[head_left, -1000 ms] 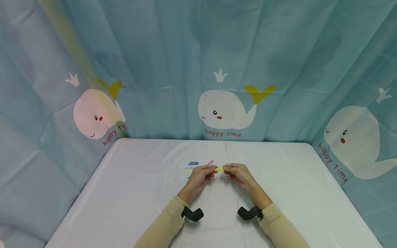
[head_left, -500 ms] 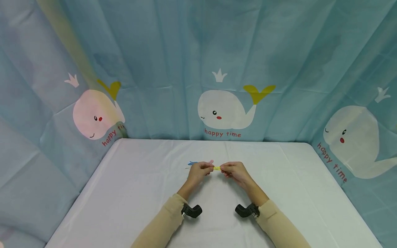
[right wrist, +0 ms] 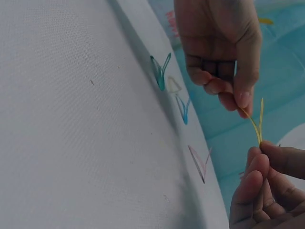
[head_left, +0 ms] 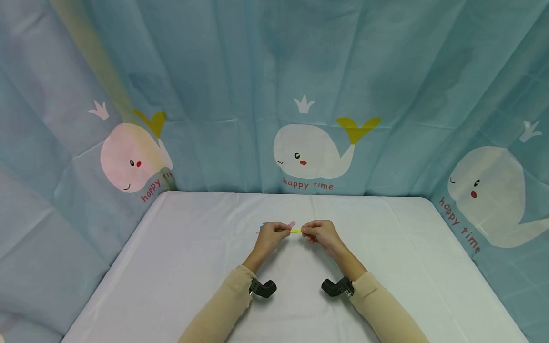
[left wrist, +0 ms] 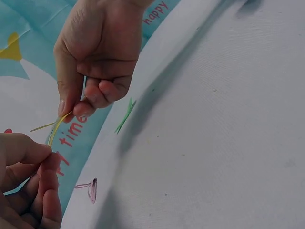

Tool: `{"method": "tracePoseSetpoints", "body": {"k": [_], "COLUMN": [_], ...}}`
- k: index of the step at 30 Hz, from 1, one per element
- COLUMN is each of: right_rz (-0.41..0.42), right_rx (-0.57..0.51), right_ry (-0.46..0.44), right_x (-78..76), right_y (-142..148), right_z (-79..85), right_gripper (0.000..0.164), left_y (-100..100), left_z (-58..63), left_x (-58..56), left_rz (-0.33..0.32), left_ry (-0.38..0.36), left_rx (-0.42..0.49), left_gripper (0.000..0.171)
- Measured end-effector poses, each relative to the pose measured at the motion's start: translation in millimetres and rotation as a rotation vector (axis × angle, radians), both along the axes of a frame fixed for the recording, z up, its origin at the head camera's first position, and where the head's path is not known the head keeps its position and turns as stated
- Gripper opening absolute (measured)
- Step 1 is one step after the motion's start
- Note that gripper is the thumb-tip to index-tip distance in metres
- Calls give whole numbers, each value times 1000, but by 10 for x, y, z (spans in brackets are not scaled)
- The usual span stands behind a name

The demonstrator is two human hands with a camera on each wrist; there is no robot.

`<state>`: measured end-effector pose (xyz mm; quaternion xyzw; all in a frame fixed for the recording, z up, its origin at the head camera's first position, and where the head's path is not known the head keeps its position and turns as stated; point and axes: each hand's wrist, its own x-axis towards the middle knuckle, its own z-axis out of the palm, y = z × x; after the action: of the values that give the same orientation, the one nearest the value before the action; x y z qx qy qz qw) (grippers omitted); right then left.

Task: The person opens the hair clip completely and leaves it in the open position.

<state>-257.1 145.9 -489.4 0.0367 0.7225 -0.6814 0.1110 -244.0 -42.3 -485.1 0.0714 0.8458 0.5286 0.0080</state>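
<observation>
Both hands hold a yellow snap hair clip (head_left: 296, 231) between them, raised above the white table. At one end, the right hand (head_left: 322, 234) pinches it where its two legs join. My left hand (head_left: 269, 237) pinches the tip of one leg, while the other leg stands free in a V, plain in the right wrist view. A pink clip (head_left: 292, 224) lies just beyond the left fingers. Further clips on the cloth are teal (right wrist: 161, 71), white (right wrist: 173, 85) and blue (right wrist: 183, 109) in the right wrist view, and green (left wrist: 125, 116) in the left wrist view.
A white cloth covers the table (head_left: 193, 267). Behind and at both sides hangs a blue curtain (head_left: 240, 152) printed with whales. Each wrist wears a black camera mount, one on the left (head_left: 262, 288) and one on the right (head_left: 337, 287).
Both hands shift a little to the left and away from the body with the yellow clip between them. The left hand now covers more of the clips behind it.
</observation>
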Motion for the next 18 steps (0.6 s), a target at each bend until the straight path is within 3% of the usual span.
{"method": "tracePoseSetpoints", "body": {"k": [10,18], "right_rz": [-21,-7], "right_rx": [82,180], "right_ry": [33,40], "right_x": [-9,-50], "right_y": [-83,-118], "right_z": [0,-68], "right_gripper": [17,14], "left_y": [2,11], "left_z": [-91,-151], "left_x": [15,40], "left_rz": [28,57], "left_ry": [60,87], "left_rx": [-36,-212], "left_gripper": [9,6]}}
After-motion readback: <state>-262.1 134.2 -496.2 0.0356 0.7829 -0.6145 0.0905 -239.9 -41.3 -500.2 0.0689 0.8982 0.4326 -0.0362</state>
